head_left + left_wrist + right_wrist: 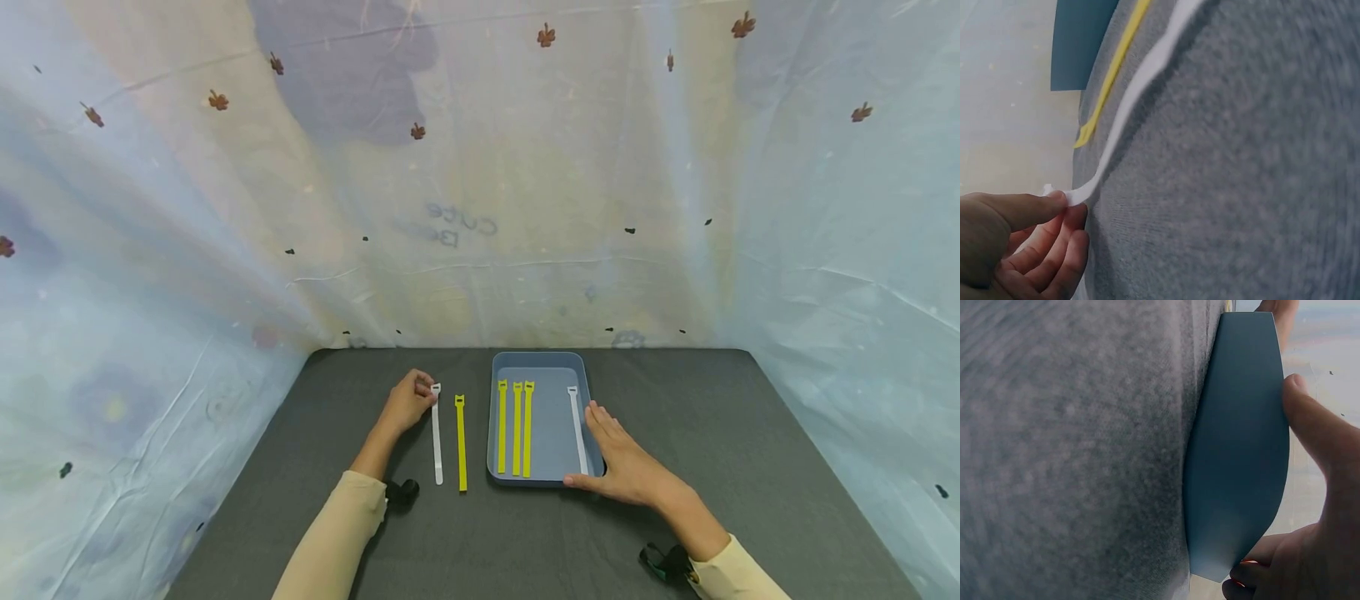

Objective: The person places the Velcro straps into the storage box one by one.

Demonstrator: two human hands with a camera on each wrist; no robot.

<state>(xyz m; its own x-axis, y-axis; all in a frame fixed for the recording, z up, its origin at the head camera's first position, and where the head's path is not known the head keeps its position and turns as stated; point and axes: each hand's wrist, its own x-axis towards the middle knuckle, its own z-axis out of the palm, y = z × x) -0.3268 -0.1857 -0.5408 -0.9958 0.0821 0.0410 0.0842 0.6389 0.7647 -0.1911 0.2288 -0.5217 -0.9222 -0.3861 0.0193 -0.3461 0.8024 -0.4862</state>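
On the dark grey table, my left hand (411, 400) pinches the far end of a white strap (437, 433) that lies flat; the left wrist view shows thumb and finger on the white strap (1124, 112). A yellow strap (461, 442) lies just right of it, seen also as a yellow strap (1110, 81). A blue-grey tray (551, 367) holds three yellow straps (516, 427) and one white strap (577, 429). My right hand (621, 458) rests against the tray's near right corner, fingers straight along the tray's outer wall (1241, 450).
Pale translucent sheeting (480, 183) walls the table on three sides. The grey tabletop (712, 433) runs bare to the right of the tray and toward the front edge. Black wrist-camera mounts (405, 492) sit by both sleeves.
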